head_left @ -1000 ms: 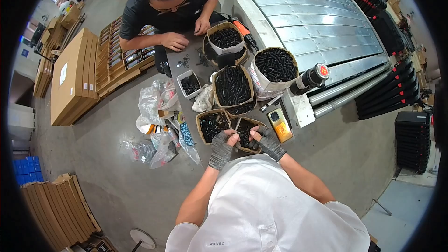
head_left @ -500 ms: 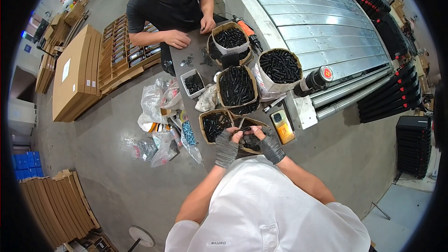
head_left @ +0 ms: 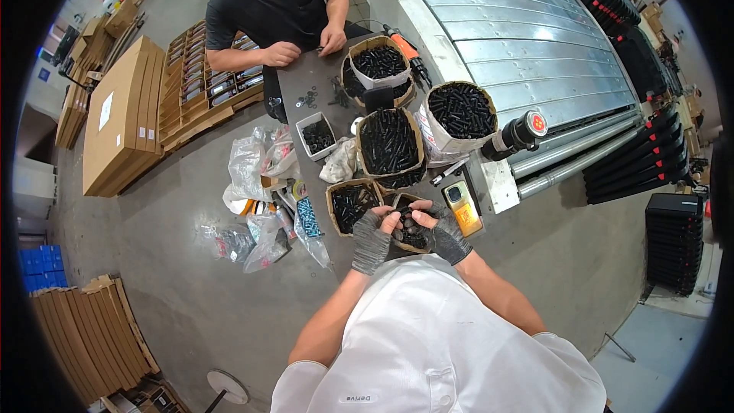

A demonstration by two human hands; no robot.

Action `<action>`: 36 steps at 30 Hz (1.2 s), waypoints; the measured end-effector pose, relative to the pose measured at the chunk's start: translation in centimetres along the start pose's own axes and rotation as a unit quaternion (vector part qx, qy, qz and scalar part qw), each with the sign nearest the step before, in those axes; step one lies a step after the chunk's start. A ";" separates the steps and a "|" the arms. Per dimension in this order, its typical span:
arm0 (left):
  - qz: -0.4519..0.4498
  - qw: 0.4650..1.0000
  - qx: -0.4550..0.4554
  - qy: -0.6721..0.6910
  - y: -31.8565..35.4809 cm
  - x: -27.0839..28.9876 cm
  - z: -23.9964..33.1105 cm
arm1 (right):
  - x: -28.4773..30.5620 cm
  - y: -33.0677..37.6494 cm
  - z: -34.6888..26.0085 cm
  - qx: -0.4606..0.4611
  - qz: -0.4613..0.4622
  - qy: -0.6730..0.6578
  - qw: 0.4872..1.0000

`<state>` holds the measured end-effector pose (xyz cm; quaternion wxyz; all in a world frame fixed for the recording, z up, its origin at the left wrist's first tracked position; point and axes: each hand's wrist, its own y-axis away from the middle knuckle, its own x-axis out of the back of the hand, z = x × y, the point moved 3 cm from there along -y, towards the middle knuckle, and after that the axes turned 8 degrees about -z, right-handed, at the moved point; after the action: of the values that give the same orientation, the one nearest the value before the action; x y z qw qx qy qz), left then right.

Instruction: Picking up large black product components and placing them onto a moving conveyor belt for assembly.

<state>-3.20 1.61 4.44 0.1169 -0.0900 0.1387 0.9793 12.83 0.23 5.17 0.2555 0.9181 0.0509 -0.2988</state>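
Observation:
Both my hands wear grey fingerless gloves and meet over a box of small black parts (head_left: 411, 239) at the near end of the table. My left hand (head_left: 374, 239) pinches a small dark piece (head_left: 405, 215) between thumb and fingers. From the other side, my right hand (head_left: 440, 231) closes its fingertips on the same piece. Its exact kind is too small to make out. Just left of my hands is another open box (head_left: 354, 205) of black cylindrical parts. Beyond it stands a larger box (head_left: 391, 142) heaped with similar parts.
A phone (head_left: 462, 208) lies right of my hands. Farther off are a white tray (head_left: 303, 143), a crumpled cloth (head_left: 339, 161), a white bag of black parts (head_left: 460, 111) and an orange power tool (head_left: 403, 43). A co-worker (head_left: 275, 11) sits across the table. A metal roller conveyor (head_left: 527, 30) runs alongside.
My fingertips have shifted slightly on the small piece, the right hand a little upward. The co-worker's flat hand has drawn back and curled at the table edge.

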 end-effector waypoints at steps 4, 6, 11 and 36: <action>-0.015 0.999 -0.002 0.032 -0.2 0.1 -0.5 | 0.3 0.0 -0.9 -0.009 0.009 0.145 0.989; -0.012 0.999 -0.001 0.047 -0.3 0.2 -0.8 | 0.4 -0.1 -1.1 -0.001 0.007 0.177 0.984; -0.012 0.999 0.004 0.043 -0.5 0.4 -1.4 | 0.3 -0.2 -1.2 0.030 0.014 0.243 0.970; -0.068 0.964 0.088 0.239 -0.7 1.8 -2.6 | 0.0 0.9 -1.0 -0.026 -0.055 -0.040 0.997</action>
<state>-4.36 1.83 1.47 0.1540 -0.3204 0.2423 0.9028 13.60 -0.01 6.24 0.2638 0.8944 0.0990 -0.3473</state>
